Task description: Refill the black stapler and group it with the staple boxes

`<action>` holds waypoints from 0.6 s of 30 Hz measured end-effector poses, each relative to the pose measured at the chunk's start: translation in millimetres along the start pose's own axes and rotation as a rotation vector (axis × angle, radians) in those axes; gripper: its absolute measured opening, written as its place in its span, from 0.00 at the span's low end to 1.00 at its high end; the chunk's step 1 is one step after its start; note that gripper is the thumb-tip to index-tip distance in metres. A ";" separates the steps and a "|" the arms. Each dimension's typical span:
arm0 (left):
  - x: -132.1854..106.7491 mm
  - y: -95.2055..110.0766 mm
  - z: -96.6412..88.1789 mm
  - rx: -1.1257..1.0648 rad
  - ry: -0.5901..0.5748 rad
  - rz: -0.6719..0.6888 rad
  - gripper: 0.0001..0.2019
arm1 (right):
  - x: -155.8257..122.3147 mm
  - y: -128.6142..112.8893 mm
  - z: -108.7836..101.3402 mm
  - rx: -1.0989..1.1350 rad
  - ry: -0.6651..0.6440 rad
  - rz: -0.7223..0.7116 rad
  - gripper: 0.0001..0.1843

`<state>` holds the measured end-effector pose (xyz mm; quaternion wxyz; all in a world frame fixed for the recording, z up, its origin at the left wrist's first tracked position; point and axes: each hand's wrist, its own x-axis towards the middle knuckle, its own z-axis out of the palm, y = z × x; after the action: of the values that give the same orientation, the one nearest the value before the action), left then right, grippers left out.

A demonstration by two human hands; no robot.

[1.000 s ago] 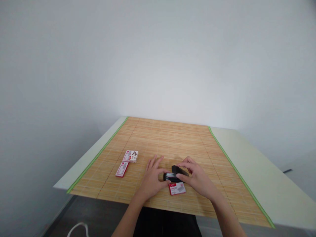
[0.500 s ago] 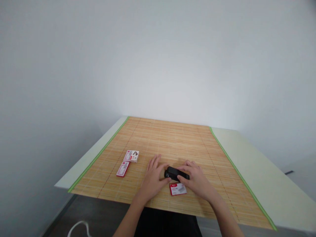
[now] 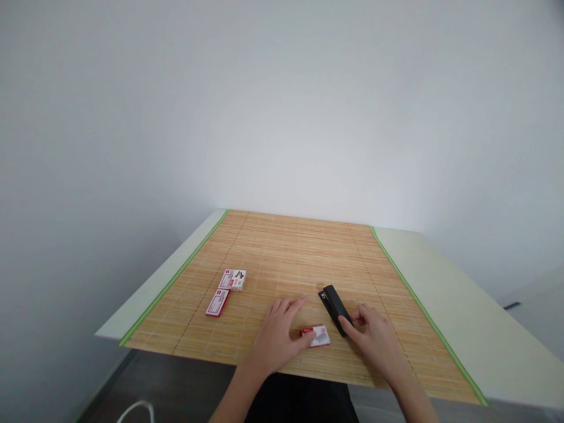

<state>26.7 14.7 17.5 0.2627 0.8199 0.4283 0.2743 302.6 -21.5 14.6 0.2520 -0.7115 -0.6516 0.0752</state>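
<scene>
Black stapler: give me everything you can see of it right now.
The stapler is long, slim and black, plastic-looking, with a long upper arm over a base and a small pale detail near its far end. It lies slantwise on the bamboo mat, far end angled left, apparently folded closed. The right hand has its thumb on the near end; whether its other fingers grip it is unclear. The red-and-white box sits to its left, apart from it.
</scene>
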 end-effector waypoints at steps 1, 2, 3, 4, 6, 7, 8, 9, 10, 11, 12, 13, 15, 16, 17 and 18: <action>-2.8 6.6 1.8 0.000 -0.036 0.022 0.36 | -2.3 1.1 3.4 0.021 0.023 0.015 0.22; -5.3 13.0 4.4 0.008 -0.061 0.037 0.37 | -4.4 1.3 7.0 0.047 0.044 0.032 0.22; -7.3 19.0 7.7 0.020 -0.079 0.044 0.37 | -6.5 0.8 10.7 0.076 0.063 0.050 0.23; -8.5 24.3 11.3 0.035 -0.088 0.044 0.36 | -8.4 -0.5 14.2 0.103 0.080 0.069 0.23; -8.4 31.9 18.4 0.073 -0.082 0.026 0.33 | -11.9 -4.2 20.3 0.145 0.118 0.103 0.24; -6.9 33.9 21.1 0.098 -0.067 0.005 0.30 | -13.5 -6.4 22.5 0.157 0.145 0.116 0.25; -4.9 34.6 22.9 0.126 -0.043 -0.028 0.28 | -14.8 -8.6 24.2 0.167 0.175 0.124 0.26; -2.5 33.9 23.5 0.158 -0.010 -0.075 0.25 | -16.0 -10.7 25.3 0.177 0.206 0.126 0.27; -0.4 31.9 22.9 0.190 0.027 -0.131 0.21 | -17.0 -12.5 26.0 0.188 0.231 0.123 0.28; 1.2 28.7 20.8 0.217 0.066 -0.189 0.18 | -17.8 -13.8 26.3 0.201 0.248 0.114 0.29; 1.7 24.3 17.5 0.233 0.101 -0.240 0.15 | -18.5 -14.5 26.4 0.213 0.255 0.101 0.29; 1.0 18.9 13.1 0.235 0.127 -0.276 0.14 | -19.1 -14.5 26.4 0.221 0.253 0.086 0.29; -3.8 5.8 2.0 0.197 0.118 -0.280 0.18 | -20.2 -12.4 26.8 0.224 0.229 0.054 0.27; -7.4 -1.4 -4.0 0.164 0.082 -0.255 0.22 | -20.6 -10.5 27.1 0.223 0.208 0.034 0.26; -11.0 -8.4 -9.8 0.126 0.028 -0.222 0.27 | -21.1 -8.1 27.5 0.223 0.185 0.013 0.24; -14.2 -14.8 -14.9 0.088 -0.023 -0.193 0.32 | -21.5 -5.4 28.0 0.228 0.159 -0.011 0.22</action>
<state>1.5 12.9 15.1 0.2565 0.7887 0.5139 0.2191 282.6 -34.8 -11.8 0.3824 -0.6785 -0.6206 0.0906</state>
